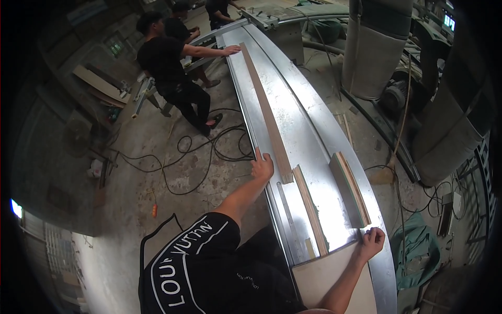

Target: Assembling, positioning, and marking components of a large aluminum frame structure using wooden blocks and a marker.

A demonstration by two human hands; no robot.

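Observation:
My left hand (262,165) rests at the left edge of a long, shiny metal machine table (314,131). Its fingers are apart and hold nothing that I can see. Close beside it lies a long, narrow brown board (264,110), running away up the table. My right hand (373,242) is at the table's right side, its fingers curled and pinched together near the front end of a stack of thin strips (349,189). Something small and dark shows at the fingertips, too small to name. Between my hands lies a narrow layered wooden strip (311,212). A pale flat panel (334,280) sits under my right forearm.
A person (170,68) in black stands left of the table, one hand on the far end of the brown board. Two more people are farther back. Black cables (209,152) coil across the floor. Thick grey columns (374,52) and green cloth (418,251) are at the right.

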